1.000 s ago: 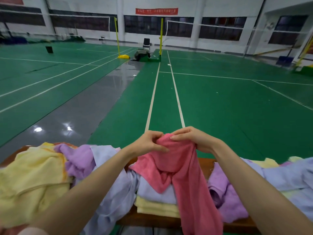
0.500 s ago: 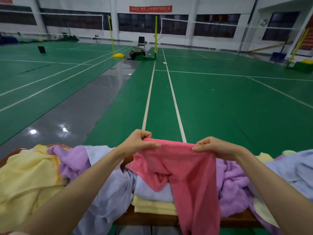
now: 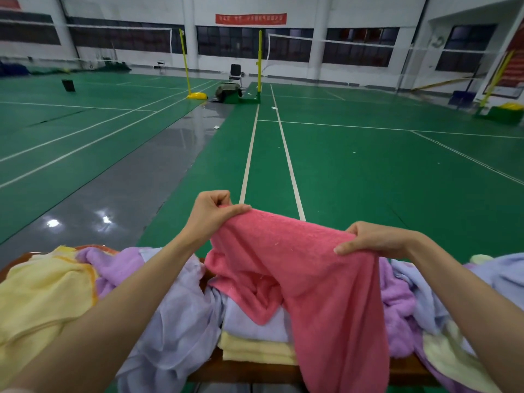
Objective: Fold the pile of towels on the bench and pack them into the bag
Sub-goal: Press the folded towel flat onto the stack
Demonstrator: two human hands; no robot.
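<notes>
Green badminton courts (image 3: 368, 165) stretch beyond the wooden bench (image 3: 249, 371). Above the bench's middle, the left hand (image 3: 211, 215) and right hand (image 3: 371, 239) each pinch a pink towel (image 3: 317, 279) by its top edge between thumb and curled fingers. Its tail drapes past the bench's near edge. Folded yellow towels (image 3: 255, 347) lie on the bench beneath it, and loose towels (image 3: 122, 268) crowd both bench ends.

Green court floor (image 3: 354, 171) with white lines, grey strip (image 3: 136, 188), yellow net posts (image 3: 184, 63), dark windows (image 3: 360, 46), red banner (image 3: 251, 18)
</notes>
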